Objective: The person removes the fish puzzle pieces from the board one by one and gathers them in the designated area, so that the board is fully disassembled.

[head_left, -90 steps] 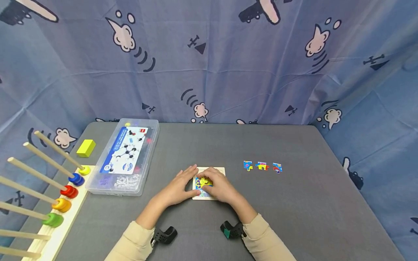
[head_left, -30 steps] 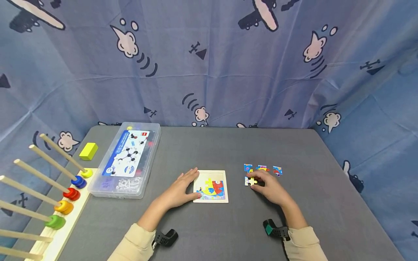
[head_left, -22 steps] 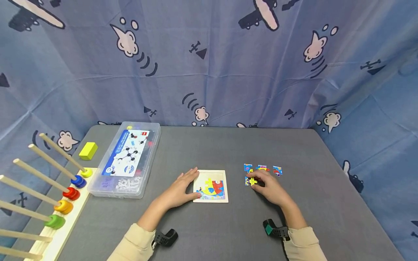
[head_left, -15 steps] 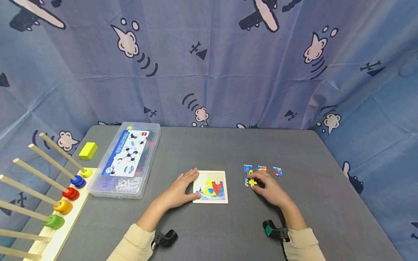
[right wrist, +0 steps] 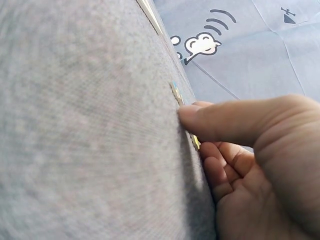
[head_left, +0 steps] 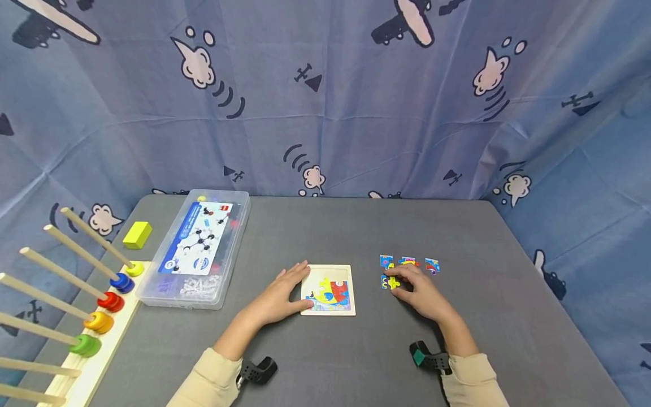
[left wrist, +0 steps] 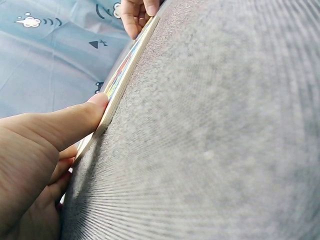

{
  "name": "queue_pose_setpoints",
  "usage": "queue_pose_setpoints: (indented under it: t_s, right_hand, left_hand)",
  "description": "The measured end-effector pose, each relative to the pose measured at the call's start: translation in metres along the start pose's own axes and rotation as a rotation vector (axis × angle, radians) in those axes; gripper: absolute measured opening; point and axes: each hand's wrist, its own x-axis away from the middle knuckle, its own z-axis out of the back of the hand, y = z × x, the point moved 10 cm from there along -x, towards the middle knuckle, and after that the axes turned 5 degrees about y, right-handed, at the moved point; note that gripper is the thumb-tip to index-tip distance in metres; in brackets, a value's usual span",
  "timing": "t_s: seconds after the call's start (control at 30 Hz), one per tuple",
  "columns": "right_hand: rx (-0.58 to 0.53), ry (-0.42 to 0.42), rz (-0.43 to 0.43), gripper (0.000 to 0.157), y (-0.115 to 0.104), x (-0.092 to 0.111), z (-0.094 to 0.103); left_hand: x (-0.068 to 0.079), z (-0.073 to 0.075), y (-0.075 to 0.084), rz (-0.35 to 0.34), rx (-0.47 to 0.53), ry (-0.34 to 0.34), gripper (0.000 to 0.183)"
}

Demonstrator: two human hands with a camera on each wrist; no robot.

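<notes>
A square wooden jigsaw board (head_left: 328,268) lies flat on the table, its lower part filled with yellow, red and blue pieces. My left hand (head_left: 277,294) holds its left side, thumb on the frame and fingers by the upper left corner; the left wrist view shows the thumb (left wrist: 80,117) over the edge. To the right, my right hand (head_left: 419,291) pinches a yellow and blue puzzle piece (head_left: 385,282) at the tabletop. In the right wrist view that piece (right wrist: 176,92) shows edge-on beside the thumb. Three loose pieces, including a blue one (head_left: 432,265), lie just behind, partly covered by my fingers.
At the left stand a clear plastic case (head_left: 195,249) with a molecule label and a wooden peg rack (head_left: 119,316) with coloured rings. A yellow block (head_left: 137,235) lies behind the rack. A patterned blue curtain (head_left: 351,130) hangs behind the table.
Three seconds ago both hands were over the board. My right hand has since moved right with a yellow and blue puzzle piece, now flat in front of the loose row. The left hand stayed.
</notes>
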Motion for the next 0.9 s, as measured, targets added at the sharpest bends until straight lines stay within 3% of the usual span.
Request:
queue_pose_setpoints:
  t_s: [0.33, 0.67, 0.9]
  right_hand:
    - [-0.049, 0.004, -0.103, 0.037, 0.007, 0.0, 0.002]
    - [-0.095, 0.046, -0.077, 0.041, -0.005, -0.002, 0.009]
    - [-0.153, 0.024, -0.067, 0.043, -0.016, -0.004, 0.007]
  left_hand:
    - [0.0, -0.001, -0.001, 0.005, -0.002, 0.001, 0.074]
    - [0.0, -0.001, 0.0, 0.004, 0.003, 0.002, 0.074]
    - [0.001, 0.001, 0.0, 0.006, 0.01, 0.002, 0.074]
